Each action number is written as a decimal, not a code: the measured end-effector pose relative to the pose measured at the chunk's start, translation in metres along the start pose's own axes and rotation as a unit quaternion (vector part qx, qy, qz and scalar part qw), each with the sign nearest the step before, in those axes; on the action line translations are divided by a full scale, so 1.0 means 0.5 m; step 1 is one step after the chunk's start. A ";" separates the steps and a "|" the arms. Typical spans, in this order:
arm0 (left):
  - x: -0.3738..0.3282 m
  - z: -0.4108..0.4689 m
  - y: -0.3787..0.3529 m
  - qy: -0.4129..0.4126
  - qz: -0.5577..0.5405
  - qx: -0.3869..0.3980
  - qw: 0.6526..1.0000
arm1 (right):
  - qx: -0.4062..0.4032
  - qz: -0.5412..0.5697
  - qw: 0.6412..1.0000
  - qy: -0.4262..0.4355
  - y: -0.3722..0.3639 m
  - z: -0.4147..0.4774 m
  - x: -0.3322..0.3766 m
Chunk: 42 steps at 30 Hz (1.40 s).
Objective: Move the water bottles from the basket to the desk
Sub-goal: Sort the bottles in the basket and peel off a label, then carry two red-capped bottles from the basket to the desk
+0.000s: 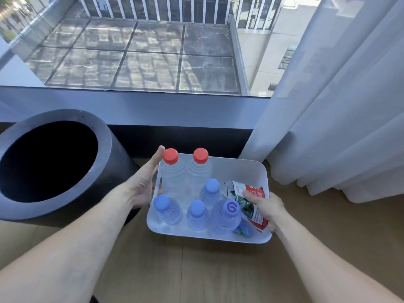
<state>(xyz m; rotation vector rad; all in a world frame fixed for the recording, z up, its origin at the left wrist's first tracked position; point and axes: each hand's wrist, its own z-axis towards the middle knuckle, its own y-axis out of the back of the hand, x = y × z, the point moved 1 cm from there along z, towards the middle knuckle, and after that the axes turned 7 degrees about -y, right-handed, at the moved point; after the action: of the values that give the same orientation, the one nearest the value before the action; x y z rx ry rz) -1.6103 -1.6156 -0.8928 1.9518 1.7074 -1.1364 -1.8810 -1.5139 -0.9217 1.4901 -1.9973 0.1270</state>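
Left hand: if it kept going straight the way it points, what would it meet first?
Probably the dark wall under the window. The left hand points forward along the basket rim, its thumb just beside a red-capped bottle. Depth is unclear.

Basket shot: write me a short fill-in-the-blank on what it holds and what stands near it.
1. The basket holds ___ bottles in all.
2. The two tall bottles at its far side have ___ caps.
3. Three short bottles have ___ caps.
4. The black bin stands to the basket's ___.
Missing words: six; red; blue; left.
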 end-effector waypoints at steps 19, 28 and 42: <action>-0.095 -0.046 -0.006 -0.179 0.338 -0.167 0.909 | -0.130 -0.153 0.912 0.357 -0.061 -0.107 0.155; -0.092 -0.066 -0.039 -0.282 0.576 -0.150 0.753 | -0.020 -0.346 0.832 0.434 -0.196 -0.163 0.173; -0.274 -0.467 -0.127 -0.424 0.494 -0.264 0.712 | -0.036 -0.224 0.765 0.603 -0.083 -0.584 0.301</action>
<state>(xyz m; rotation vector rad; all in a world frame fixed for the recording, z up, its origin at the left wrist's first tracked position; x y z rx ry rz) -1.5831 -1.5354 -0.6280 1.2514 0.2790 -0.7412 -1.7429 -1.5269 -0.6213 1.2393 -0.5809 0.6152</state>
